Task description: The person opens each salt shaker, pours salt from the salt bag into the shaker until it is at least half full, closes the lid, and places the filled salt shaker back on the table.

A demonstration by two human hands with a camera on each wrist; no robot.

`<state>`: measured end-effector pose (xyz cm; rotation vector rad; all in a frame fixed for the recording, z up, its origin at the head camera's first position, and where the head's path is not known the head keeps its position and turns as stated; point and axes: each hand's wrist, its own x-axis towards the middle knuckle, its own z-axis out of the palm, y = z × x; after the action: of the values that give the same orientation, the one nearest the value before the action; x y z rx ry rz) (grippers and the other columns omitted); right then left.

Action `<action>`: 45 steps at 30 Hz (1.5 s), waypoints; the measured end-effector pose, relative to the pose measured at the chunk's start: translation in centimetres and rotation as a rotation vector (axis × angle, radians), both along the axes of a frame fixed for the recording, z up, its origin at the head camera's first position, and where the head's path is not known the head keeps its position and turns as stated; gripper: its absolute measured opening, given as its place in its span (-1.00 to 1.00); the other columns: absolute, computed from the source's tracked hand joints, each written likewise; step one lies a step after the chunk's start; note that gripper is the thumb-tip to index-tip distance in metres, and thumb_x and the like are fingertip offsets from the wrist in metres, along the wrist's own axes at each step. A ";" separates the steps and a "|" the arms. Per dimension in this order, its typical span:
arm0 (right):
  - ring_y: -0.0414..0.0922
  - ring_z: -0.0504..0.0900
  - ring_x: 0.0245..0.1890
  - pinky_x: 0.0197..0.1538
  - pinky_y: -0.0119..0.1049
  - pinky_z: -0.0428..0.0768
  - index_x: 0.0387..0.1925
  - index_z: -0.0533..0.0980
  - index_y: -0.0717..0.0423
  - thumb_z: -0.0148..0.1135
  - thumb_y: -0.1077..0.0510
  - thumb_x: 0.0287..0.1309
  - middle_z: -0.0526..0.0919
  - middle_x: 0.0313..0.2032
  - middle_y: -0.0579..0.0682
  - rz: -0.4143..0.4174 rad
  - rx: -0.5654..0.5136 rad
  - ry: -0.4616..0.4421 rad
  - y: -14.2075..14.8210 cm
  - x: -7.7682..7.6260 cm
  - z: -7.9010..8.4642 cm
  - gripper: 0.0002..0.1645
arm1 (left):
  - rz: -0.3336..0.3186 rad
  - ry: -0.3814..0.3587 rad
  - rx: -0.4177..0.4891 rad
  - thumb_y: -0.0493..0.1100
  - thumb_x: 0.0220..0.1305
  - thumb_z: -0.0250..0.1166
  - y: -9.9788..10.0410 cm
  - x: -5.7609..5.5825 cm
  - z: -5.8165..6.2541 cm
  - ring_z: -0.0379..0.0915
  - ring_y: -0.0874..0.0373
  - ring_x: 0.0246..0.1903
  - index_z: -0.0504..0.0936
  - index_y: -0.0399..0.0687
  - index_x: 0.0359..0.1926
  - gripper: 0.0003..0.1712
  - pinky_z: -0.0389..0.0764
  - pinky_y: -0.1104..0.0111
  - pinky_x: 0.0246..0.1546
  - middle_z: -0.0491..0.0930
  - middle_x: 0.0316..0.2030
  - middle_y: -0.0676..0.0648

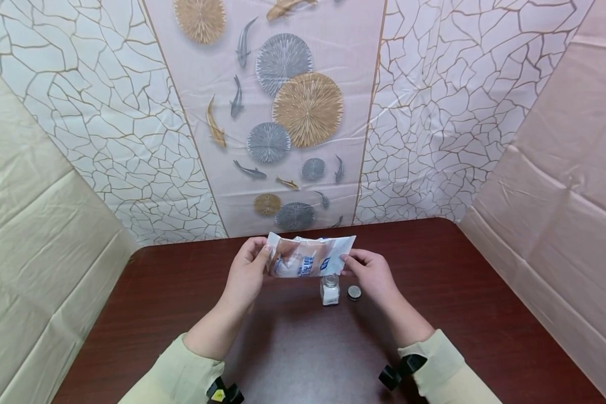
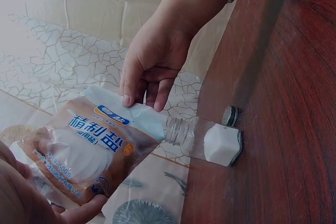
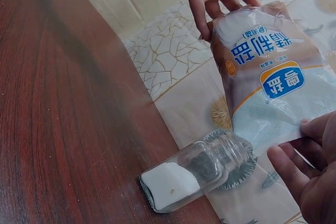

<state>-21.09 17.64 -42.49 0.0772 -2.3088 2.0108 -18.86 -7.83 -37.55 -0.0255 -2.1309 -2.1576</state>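
Note:
Both hands hold a printed plastic bag of salt (image 1: 308, 259) above the table. My left hand (image 1: 246, 276) grips its left end, fingers behind and thumb at the edge. At the other end, my right hand (image 1: 376, 276) pinches a pale corner between thumb and fingers. Below that end stands an upright square glass jar (image 1: 330, 295), its mouth uncovered. White salt (image 3: 170, 184) fills roughly the lower half of the jar. In the right wrist view the bag's pale end overlaps the jar's threaded neck (image 3: 233, 150). Beside the jar lies a small round lid (image 1: 354, 292).
The dark red-brown wooden table (image 1: 182, 303) reaches back to a patterned cloth wall (image 1: 293, 185). Beige cloth hangs on the left (image 1: 45, 224) and right. Fine white specks dot the table near the jar. Each sleeve carries a black wrist strap (image 1: 403, 370).

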 end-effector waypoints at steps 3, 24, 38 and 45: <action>0.03 0.73 -0.25 -0.16 -0.21 0.68 -0.01 0.59 0.41 0.20 0.27 0.34 0.68 -0.13 0.26 0.002 -0.003 0.003 0.0 0.0 -0.1 -0.71 | 0.003 0.009 0.004 -0.25 0.50 0.05 0.0 0.0 0.0 0.48 0.11 -0.31 0.51 -0.24 -0.02 -0.83 0.58 0.22 -0.34 0.57 -0.22 -0.15; -0.06 0.74 -0.28 -0.11 -0.08 0.68 0.01 0.60 0.36 0.19 0.28 0.34 0.68 -0.11 0.27 0.000 0.015 -0.010 0.2 -0.2 -0.2 -0.71 | -0.008 -0.009 0.032 -0.22 0.51 0.05 0.1 0.1 0.0 0.46 0.07 -0.25 0.50 -0.23 0.01 -0.80 0.60 0.22 -0.31 0.54 -0.20 -0.16; -0.05 0.74 -0.30 -0.13 -0.12 0.68 -0.02 0.61 0.36 0.20 0.27 0.34 0.69 -0.13 0.25 0.000 0.020 0.001 0.2 -0.2 -0.1 -0.73 | -0.008 -0.014 0.041 -0.23 0.52 0.03 0.1 0.2 0.0 0.47 0.09 -0.28 0.49 -0.24 0.02 -0.80 0.61 0.18 -0.31 0.54 -0.21 -0.16; -0.04 0.74 -0.30 -0.14 -0.14 0.68 -0.01 0.60 0.39 0.19 0.29 0.34 0.68 -0.13 0.26 -0.002 0.019 0.006 0.1 -0.3 -0.2 -0.73 | -0.009 -0.019 0.053 -0.23 0.52 0.03 0.0 0.2 0.0 0.47 0.07 -0.27 0.49 -0.23 0.02 -0.80 0.63 0.16 -0.31 0.53 -0.19 -0.17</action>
<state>-21.34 17.79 -42.72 0.0811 -2.3235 1.9856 -18.61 -7.82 -37.57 -0.0096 -2.0861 -2.2272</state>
